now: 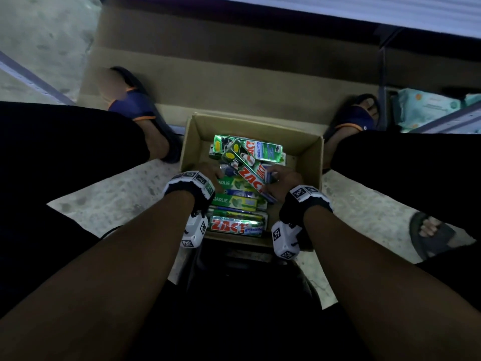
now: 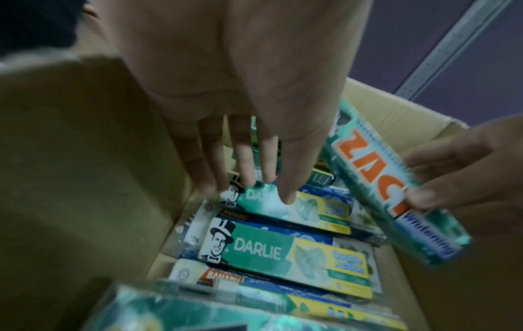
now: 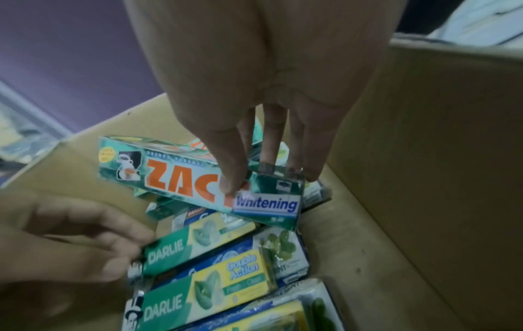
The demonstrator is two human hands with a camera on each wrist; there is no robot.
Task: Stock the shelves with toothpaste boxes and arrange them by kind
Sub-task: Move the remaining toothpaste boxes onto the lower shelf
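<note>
Down inside the carton point(image 1: 309, 162), the right hand point(image 3: 254, 100) pinches a Zact box point(image 3: 198, 181) near its "Whitening" end, thumb on the face, fingers behind. Beside it, the left hand point(image 2: 240, 89) reaches with straight fingers, tips touching the top Darlie box point(image 2: 294, 207) in the stack. To lift well, I would keep the Zact box level, clear the carton wall, and take only one kind per trip.
</note>
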